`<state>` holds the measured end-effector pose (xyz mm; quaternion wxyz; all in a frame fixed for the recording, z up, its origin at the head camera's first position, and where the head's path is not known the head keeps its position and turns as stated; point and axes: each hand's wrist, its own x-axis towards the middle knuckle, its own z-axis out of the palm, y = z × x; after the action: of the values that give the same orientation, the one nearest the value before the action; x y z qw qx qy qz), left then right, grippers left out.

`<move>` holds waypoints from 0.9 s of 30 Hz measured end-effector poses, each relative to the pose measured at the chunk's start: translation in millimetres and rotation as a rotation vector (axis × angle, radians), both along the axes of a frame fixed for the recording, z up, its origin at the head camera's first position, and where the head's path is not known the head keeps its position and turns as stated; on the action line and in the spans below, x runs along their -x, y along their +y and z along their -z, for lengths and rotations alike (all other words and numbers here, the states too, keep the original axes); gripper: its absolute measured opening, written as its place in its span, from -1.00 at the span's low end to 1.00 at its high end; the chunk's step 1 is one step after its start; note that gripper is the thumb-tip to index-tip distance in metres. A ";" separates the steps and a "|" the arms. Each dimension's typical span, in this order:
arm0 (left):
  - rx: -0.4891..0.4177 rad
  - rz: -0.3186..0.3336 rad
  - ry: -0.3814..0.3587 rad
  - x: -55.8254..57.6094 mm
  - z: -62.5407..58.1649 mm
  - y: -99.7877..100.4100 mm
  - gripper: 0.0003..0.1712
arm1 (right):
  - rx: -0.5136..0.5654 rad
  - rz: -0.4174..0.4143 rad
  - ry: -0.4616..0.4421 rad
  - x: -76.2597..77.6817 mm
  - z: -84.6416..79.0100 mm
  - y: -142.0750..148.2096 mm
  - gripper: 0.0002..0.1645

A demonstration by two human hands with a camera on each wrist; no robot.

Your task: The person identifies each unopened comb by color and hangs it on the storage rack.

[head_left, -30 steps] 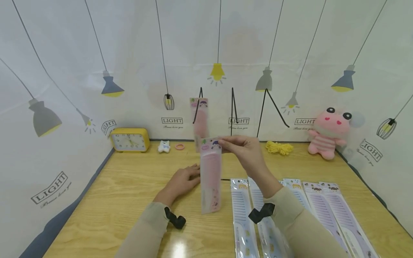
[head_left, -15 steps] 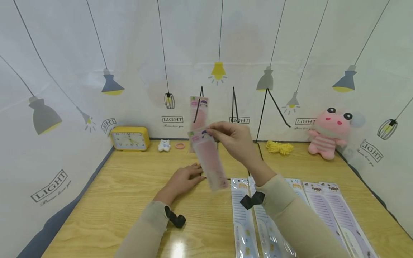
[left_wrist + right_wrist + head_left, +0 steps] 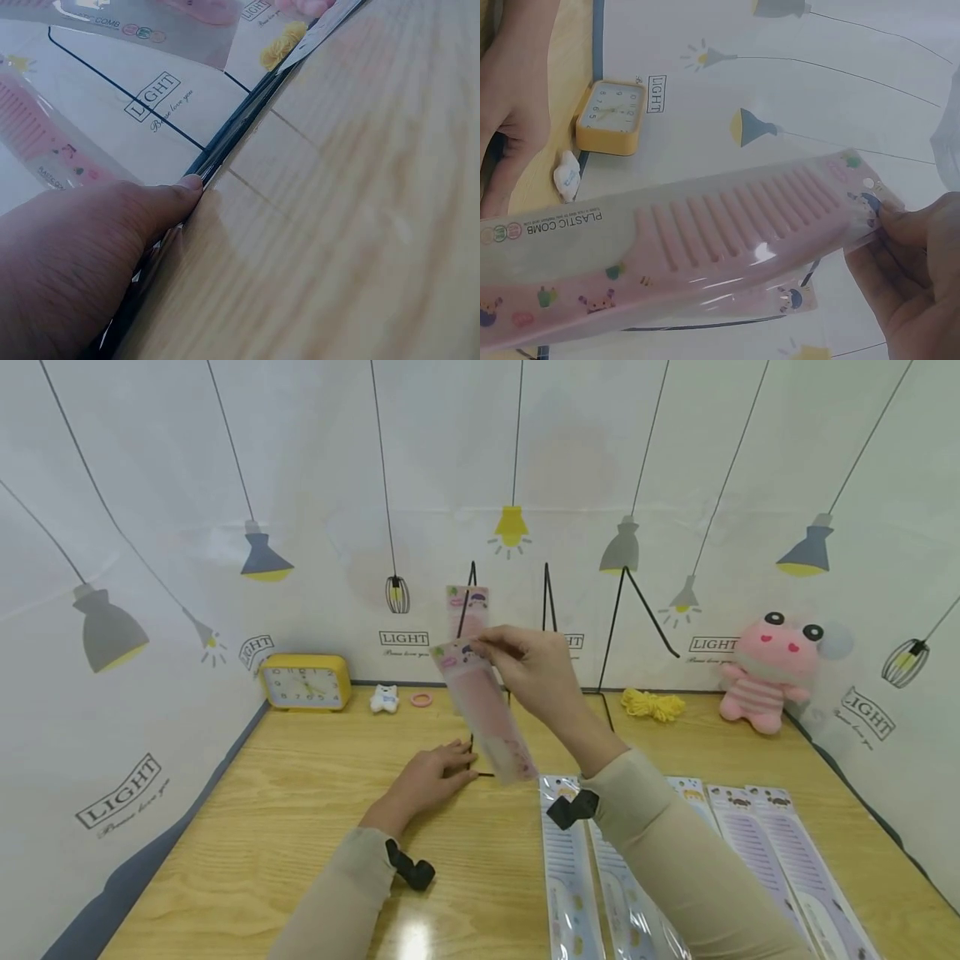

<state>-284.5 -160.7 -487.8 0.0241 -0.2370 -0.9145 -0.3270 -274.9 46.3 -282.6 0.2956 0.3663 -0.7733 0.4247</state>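
Observation:
My right hand (image 3: 540,681) pinches the top corner of a clear-packaged pink comb (image 3: 486,714) between thumb and fingers. The package tilts, its lower end toward the right, and its hang hole shows in the right wrist view. Behind it, a similar packaged pink comb (image 3: 478,610) hangs on the left prong of a black wire rack (image 3: 651,611). The held comb's top is just below and in front of that prong. My left hand (image 3: 431,781) rests on the table at the rack's base, fingers extended; its thumb (image 3: 176,204) touches the dark base in the left wrist view.
Several packaged combs, light blue (image 3: 566,860) and purple (image 3: 783,843), lie at the right. Along the back stand a yellow clock (image 3: 306,683), a small white figure (image 3: 385,698), a pink ring (image 3: 421,699), yellow cord (image 3: 652,704) and a pink plush toy (image 3: 772,672).
My right hand has moved up, forward and slightly left with the comb, whose lower end has swung from upright out to the right. My left hand has stayed by the rack base.

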 end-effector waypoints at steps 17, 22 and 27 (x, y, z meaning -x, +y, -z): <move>0.025 -0.018 -0.031 -1.8 -2.0 -0.4 -0.51 | 0.028 0.086 0.055 14.8 9.9 -12.7 -0.86; 0.014 -0.013 -0.012 -2.1 -2.4 -0.8 -0.51 | 0.025 0.141 0.154 31.4 12.7 -17.3 -0.86; 0.008 -0.010 -0.019 0.4 1.2 -0.3 -0.51 | 0.059 0.181 0.134 49.2 15.6 -20.0 -0.84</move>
<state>-284.9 -161.0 -489.0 0.0162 -0.2292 -0.9173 -0.3254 -324.1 26.4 -298.2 0.3943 0.3138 -0.7689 0.3936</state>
